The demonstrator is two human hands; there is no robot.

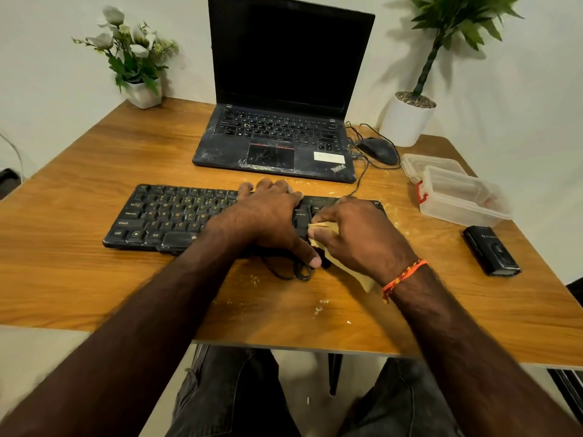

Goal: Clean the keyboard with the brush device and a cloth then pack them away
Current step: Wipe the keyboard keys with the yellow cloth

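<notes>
- We are wiping the keyboard (176,212) at frame centre: right hand (356,238) clutching the cloth (362,279), left hand (268,216) pressing flat, fingers straight.
- Next, probably, we are packing away the brush device (492,250), lower right.

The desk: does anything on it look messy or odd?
Yes. Pale crumbs or dust are scattered on the wooden desk near its front edge, and the laptop palm rest is smeared with whitish dust.

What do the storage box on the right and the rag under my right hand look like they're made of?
The clear rectangular storage box with red latch looks like translucent, slightly frosted plastic: the table shows through its walls. The pale yellow cloth gripped by the right hand seems a soft matte fabric, since it creases.
</notes>
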